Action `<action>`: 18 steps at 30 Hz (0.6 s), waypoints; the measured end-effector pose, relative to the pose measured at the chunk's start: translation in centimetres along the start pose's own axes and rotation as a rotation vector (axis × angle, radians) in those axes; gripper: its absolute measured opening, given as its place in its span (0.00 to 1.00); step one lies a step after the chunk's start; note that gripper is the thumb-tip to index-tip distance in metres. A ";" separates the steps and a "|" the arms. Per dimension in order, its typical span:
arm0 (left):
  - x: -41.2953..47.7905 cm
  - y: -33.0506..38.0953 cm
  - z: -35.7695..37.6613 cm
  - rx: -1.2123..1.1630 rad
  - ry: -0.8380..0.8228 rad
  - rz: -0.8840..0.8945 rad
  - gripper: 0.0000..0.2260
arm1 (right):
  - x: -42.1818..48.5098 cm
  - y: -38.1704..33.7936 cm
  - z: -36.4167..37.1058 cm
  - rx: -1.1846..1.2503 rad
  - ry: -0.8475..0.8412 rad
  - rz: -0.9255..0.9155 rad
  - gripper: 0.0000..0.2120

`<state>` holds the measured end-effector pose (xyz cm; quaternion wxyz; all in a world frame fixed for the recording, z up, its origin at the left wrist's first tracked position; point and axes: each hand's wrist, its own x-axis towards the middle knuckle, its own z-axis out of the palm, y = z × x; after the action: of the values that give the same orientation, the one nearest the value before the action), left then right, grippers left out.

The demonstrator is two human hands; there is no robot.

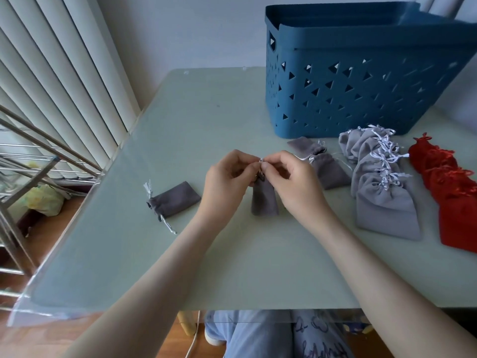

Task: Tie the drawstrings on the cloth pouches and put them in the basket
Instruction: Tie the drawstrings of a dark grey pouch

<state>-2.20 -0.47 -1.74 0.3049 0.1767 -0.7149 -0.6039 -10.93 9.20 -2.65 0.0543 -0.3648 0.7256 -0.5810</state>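
A small dark grey pouch (264, 200) hangs upright between my hands at the middle of the table. My left hand (227, 180) and my right hand (289, 180) both pinch its white drawstring (261, 159) at the top, fingertips almost touching. Another dark grey pouch (175, 198) lies flat to the left with its strings loose. Two more dark grey pouches (325, 164) lie to the right. The blue basket (361, 73) with triangle cut-outs stands at the back right.
A pile of light grey pouches (384, 182) and a row of red pouches (454, 197) lie at the right in front of the basket. The pale green table (193, 120) ends at the left beside a metal rack (31, 156) and blinds.
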 end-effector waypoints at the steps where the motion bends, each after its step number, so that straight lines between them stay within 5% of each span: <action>1: 0.0 -0.1 0.0 0.009 0.003 0.006 0.08 | 0.0 0.1 0.0 -0.012 0.002 0.001 0.06; 8: 0.1 -0.4 0.0 0.038 0.019 0.017 0.10 | 0.4 -0.2 0.0 -0.080 -0.023 0.031 0.06; 12: -0.1 -0.2 0.2 0.046 -0.004 0.042 0.10 | 0.5 -0.8 -0.2 0.274 -0.162 0.230 0.04; 18: -0.1 0.1 0.0 -0.047 -0.002 0.061 0.12 | 0.9 -0.4 -0.8 0.344 -0.312 0.219 0.09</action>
<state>-2.12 -0.38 -1.70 0.3265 0.1470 -0.7059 -0.6111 -11.83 9.31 -1.67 0.2896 -0.3546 0.6340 -0.6232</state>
